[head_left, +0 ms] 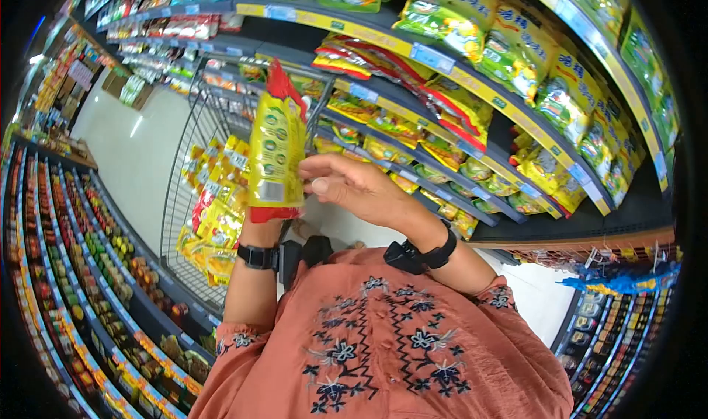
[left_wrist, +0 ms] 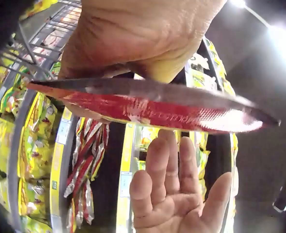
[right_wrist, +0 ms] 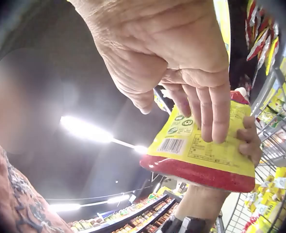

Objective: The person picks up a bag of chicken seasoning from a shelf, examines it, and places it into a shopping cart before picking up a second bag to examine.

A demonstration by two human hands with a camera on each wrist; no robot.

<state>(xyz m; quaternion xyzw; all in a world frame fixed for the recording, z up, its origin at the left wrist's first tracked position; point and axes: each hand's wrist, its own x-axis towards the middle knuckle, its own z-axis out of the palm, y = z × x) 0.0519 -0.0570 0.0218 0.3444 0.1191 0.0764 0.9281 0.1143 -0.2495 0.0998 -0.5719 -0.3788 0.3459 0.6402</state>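
A yellow bag with red ends (head_left: 274, 150) stands upright in front of my body, its printed side with a barcode facing me in the head view. My left hand (left_wrist: 143, 36) grips it from behind; the bag hides most of that hand in the head view, while its fingertips (right_wrist: 249, 141) curl round the bag's edge in the right wrist view. My right hand (head_left: 361, 187) is at the bag's right side, fingers fairly straight. In the right wrist view those fingers overlap the printed panel. The bag's red end (left_wrist: 152, 107) shows edge-on in the left wrist view.
A wire shopping cart (head_left: 171, 224) stands just beyond the bag, with several yellow packs (head_left: 214, 224) inside. Shelves (head_left: 383, 39) of green and yellow bags rise ahead and to the right. Racks of jars (head_left: 110, 264) line the left, beside a pale floor (head_left: 122, 142).
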